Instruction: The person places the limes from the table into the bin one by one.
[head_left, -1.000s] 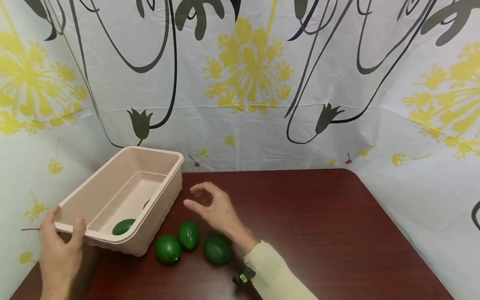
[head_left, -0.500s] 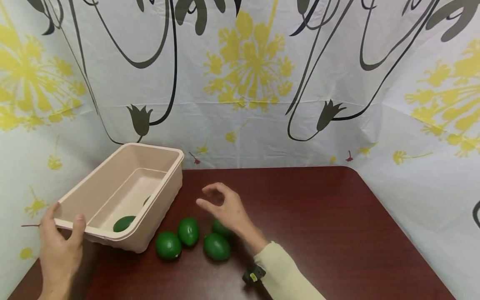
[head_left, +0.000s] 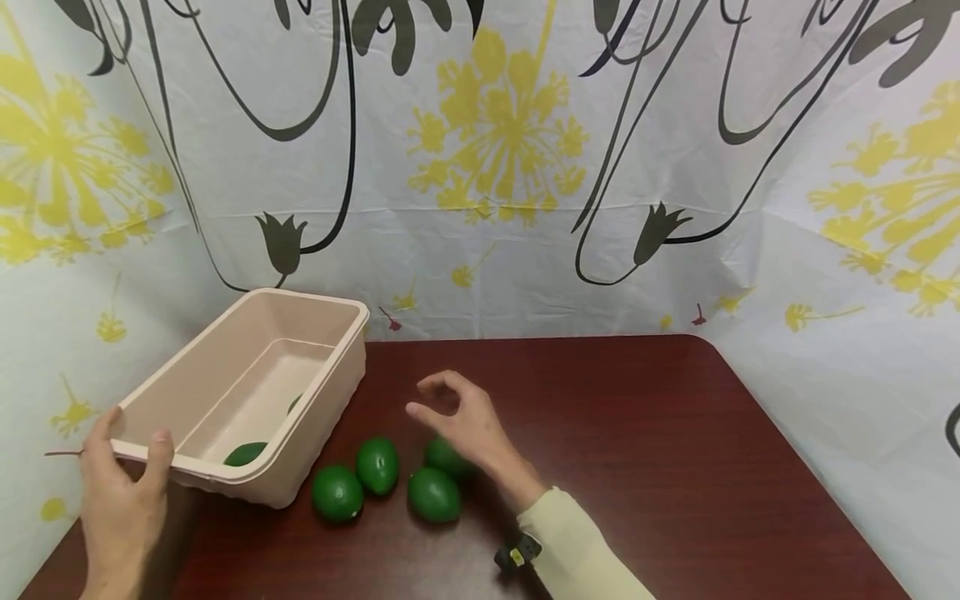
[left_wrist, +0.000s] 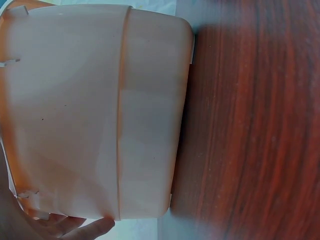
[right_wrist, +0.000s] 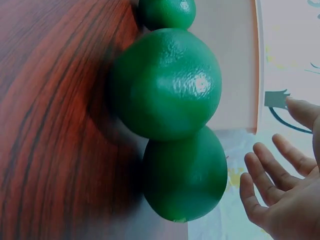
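A beige plastic bin point(head_left: 330, 417) stands at the left of the table, with green limes point(head_left: 246, 454) partly visible inside. My left hand point(head_left: 123, 500) grips its near left rim; in the left wrist view, the fingers point(left_wrist: 90, 230) curl round the bin's edge. Right of the bin, several green limes lie on the table: one lime point(head_left: 337, 493) nearest the bin, a second lime point(head_left: 377, 465) beside it, a third lime point(head_left: 434, 495) farther right. My right hand point(head_left: 472, 425) hovers over a partly hidden lime point(head_left: 444, 457), fingers loosely bent and holding nothing.
The dark red-brown table point(head_left: 637, 467) stretches to the right of the limes. A white cloth point(head_left: 487, 275) with yellow and grey plant prints hangs behind and along the sides. A small black device point(head_left: 517, 554) is worn at my right wrist.
My right hand has moved right, away from the bin, uncovering more of the lime beneath it. My left hand keeps its grip on the rim.
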